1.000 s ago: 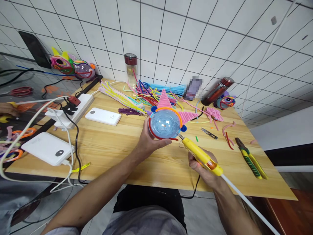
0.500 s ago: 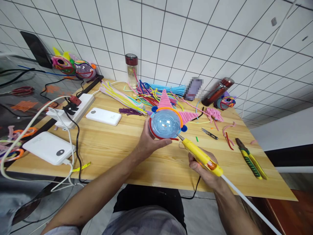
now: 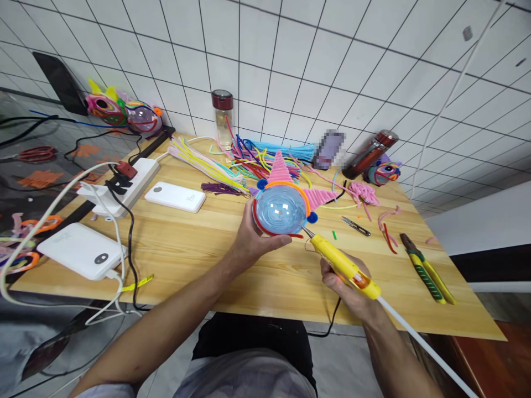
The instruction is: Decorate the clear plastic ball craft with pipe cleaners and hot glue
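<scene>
Over the middle of the table, my left hand (image 3: 253, 235) is closed round a clear bluish plastic ball ornament (image 3: 280, 213), its thumb along the lower rim. Orange and red pipe cleaners edge the ball, and dark blue pompoms sit at two sides. Two pink pipe-cleaner points, an upper one (image 3: 279, 168) and a right one (image 3: 321, 198), stick out from it. My right hand (image 3: 346, 282) grips a yellow hot glue gun (image 3: 342, 262) with a white glue stick (image 3: 423, 345) trailing from its back. The metal nozzle is at the ball's lower right edge; whether it touches, I cannot tell.
Bundles of pipe cleaners (image 3: 265, 157) lie behind the ball, near a glass bottle (image 3: 223, 119). Snips (image 3: 355, 225) and pliers (image 3: 427, 271) lie to the right. Power banks (image 3: 175, 197) and a power strip (image 3: 133, 188) with cables (image 3: 131, 249) occupy the left.
The glue gun and my right hand have shifted slightly right and down, drawing the nozzle back towards the ball's edge. My left hand and the ball have stayed nearly still.
</scene>
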Demonstrator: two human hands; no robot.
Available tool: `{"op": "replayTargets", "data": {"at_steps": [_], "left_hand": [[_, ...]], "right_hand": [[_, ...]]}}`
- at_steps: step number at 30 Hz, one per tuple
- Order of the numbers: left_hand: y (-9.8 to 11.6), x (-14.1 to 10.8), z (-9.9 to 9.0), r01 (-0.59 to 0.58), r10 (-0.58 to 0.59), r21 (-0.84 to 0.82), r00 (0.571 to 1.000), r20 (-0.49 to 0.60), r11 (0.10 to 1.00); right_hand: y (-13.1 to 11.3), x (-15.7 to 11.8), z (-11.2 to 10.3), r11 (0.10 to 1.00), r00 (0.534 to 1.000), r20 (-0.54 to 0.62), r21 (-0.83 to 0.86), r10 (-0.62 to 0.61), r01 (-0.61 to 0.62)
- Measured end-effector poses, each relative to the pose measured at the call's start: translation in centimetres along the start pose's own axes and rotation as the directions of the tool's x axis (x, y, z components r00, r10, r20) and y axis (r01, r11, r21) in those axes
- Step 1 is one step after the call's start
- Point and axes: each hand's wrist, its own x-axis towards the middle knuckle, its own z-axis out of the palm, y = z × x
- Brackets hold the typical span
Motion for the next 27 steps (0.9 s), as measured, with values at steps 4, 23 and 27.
{"op": "replayTargets", "data": {"at_steps": [4,23,27], "left_hand": [[0.00,-0.03,-0.06,0.011,-0.011,0.018,1.000,-0.001,1.000],[-0.26,-0.03,-0.09,-0.010,0.010,0.021,1.000,0.001,1.000],[-0.19,-0.05,-0.11,-0.006,0.006,0.015,1.000,0.004,1.000]], "right_hand": [[-0.02,0.00,0.06,0.999,0.999,0.018,-0.009,0.044,-0.044],[0.13,-0.04,0.17,0.999,1.000,-0.023,-0.034,0.005,-0.006],[0.05,-0.06,0.13,1.000,1.000,-0.020,-0.015,-0.016,0.015]]}}
